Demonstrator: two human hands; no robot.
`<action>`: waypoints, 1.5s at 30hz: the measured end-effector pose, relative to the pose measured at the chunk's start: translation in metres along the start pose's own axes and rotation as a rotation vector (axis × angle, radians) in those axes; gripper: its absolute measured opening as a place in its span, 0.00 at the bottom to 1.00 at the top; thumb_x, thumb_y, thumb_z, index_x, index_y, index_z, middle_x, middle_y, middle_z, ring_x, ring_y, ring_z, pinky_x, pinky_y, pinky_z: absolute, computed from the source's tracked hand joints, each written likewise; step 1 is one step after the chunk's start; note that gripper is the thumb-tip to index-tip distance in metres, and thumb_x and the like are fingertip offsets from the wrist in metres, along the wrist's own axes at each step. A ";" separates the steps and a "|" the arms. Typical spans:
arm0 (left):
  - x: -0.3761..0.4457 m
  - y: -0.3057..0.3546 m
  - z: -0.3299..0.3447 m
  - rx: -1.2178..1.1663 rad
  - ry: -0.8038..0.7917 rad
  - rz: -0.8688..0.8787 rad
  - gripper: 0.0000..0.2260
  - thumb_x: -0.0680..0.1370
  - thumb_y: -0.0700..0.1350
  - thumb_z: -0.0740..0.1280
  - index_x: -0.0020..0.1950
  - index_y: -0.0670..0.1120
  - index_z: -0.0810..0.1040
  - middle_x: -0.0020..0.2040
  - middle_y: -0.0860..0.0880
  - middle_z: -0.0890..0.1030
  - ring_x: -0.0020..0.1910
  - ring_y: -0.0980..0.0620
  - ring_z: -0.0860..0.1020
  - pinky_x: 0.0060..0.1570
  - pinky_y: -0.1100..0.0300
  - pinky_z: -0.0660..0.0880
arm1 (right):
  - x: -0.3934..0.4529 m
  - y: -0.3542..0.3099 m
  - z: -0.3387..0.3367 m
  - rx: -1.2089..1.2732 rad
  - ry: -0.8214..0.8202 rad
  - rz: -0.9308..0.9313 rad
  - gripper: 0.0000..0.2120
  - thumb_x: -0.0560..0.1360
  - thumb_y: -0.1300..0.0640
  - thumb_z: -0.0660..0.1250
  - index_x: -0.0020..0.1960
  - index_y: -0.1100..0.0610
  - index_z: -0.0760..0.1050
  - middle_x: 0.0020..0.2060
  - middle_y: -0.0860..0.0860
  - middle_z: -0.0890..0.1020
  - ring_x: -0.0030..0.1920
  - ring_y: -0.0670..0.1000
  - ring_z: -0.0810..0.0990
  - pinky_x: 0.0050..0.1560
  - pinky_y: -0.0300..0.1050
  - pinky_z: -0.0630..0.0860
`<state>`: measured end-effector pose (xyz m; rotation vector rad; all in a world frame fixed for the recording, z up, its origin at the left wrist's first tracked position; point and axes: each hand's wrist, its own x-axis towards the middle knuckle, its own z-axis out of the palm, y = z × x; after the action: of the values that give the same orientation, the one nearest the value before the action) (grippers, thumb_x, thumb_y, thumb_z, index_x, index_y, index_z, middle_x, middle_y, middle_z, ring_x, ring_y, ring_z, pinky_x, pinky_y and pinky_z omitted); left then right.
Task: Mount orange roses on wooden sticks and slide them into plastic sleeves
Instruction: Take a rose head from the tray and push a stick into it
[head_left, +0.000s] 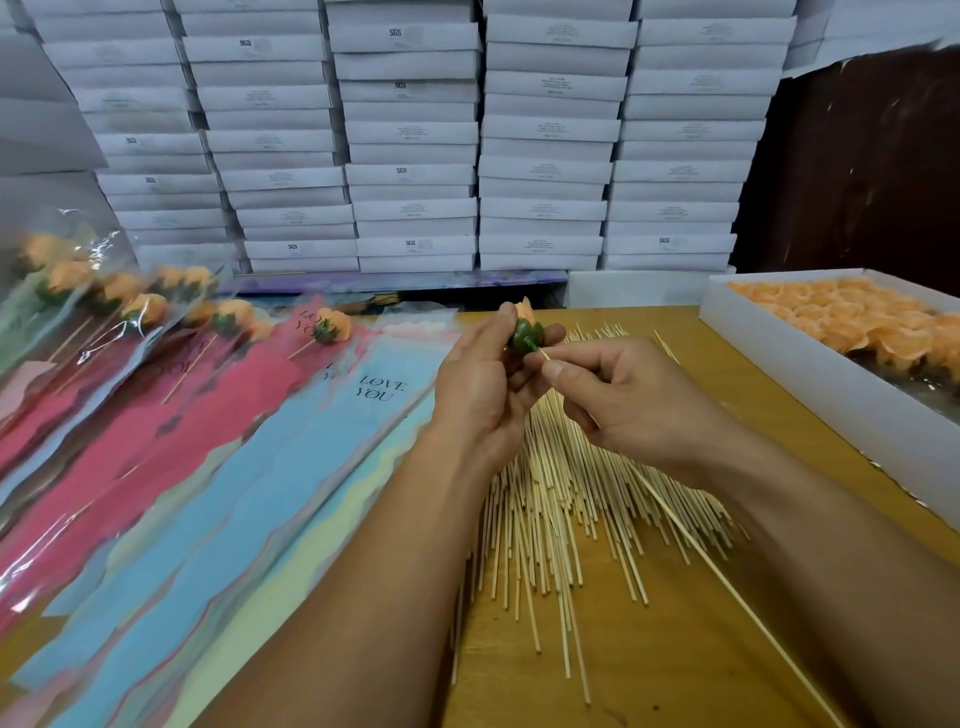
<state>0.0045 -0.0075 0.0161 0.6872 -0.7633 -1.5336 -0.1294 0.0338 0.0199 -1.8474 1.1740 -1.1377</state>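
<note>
- Loose wooden sticks (561, 519) fan over the table (675, 649), nearest; sleeves (249, 467) lie left, the box of roses (852, 322) right.
- Right hand (618, 400) pinches one stick (727, 582); long axis runs lower right to upper left, tip at the rose's green base.
- Left hand (483, 379) grips the orange rose (525, 325), bloom facing away.
- Step: mounting. Next: push the tip straight in.

The left hand (483, 379) holds a rose (524, 330). The right hand (618, 395) pinches a stick (727, 577) at its green base, over the sticks (561, 519) on the table (675, 649).
</note>
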 end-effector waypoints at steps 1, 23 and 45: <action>0.000 0.000 0.000 0.002 0.000 0.004 0.20 0.81 0.47 0.66 0.68 0.35 0.73 0.45 0.38 0.85 0.36 0.50 0.82 0.37 0.60 0.81 | 0.000 0.000 0.000 -0.004 0.001 0.000 0.11 0.84 0.56 0.62 0.55 0.57 0.83 0.23 0.46 0.70 0.25 0.44 0.67 0.26 0.37 0.66; -0.001 0.000 0.001 0.015 -0.031 0.030 0.14 0.82 0.46 0.66 0.63 0.39 0.75 0.43 0.39 0.85 0.35 0.50 0.82 0.33 0.61 0.79 | -0.003 -0.004 -0.003 0.025 -0.035 -0.006 0.12 0.84 0.59 0.63 0.53 0.48 0.83 0.25 0.48 0.70 0.27 0.45 0.67 0.27 0.37 0.66; 0.001 -0.012 0.002 0.160 0.005 0.155 0.09 0.81 0.40 0.66 0.61 0.42 0.75 0.37 0.43 0.84 0.36 0.48 0.83 0.34 0.57 0.77 | 0.001 0.002 0.007 -0.167 0.129 0.191 0.18 0.83 0.53 0.63 0.40 0.58 0.84 0.22 0.49 0.78 0.23 0.42 0.72 0.35 0.42 0.69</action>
<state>-0.0048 -0.0074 0.0075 0.7321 -0.9208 -1.3400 -0.1237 0.0324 0.0159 -1.7591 1.5253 -1.0911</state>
